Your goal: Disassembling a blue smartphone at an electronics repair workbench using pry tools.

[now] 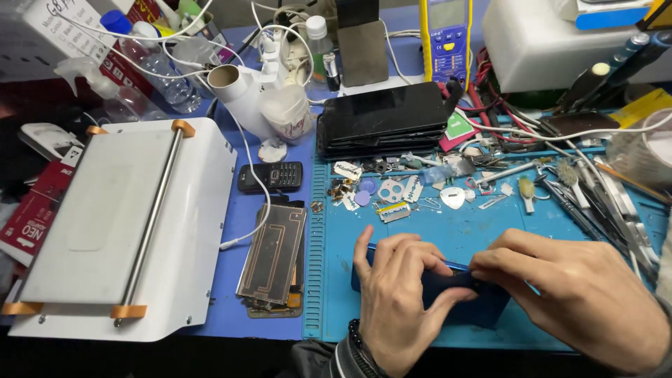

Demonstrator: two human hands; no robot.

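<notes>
A blue phone (448,290) is gripped by both hands on the mat (434,231).
It is clasped by the left hand (395,301) and right hand (574,294), near the mat's front edge.

— Where is open room being left on the blue work mat (448,234)?

— A bare strip is being left just ahead of the left hand (395,297) and right hand (574,297), short of the scattered small parts (392,192).

— And what is blocking the sides?

— The right is being crowded by tweezers and brushes (595,199). The left is being hemmed in by the opened phone back (273,255), with the white heating machine (119,224) beyond. Farther back, passage is being barred by the stacked black phones (385,119).
</notes>
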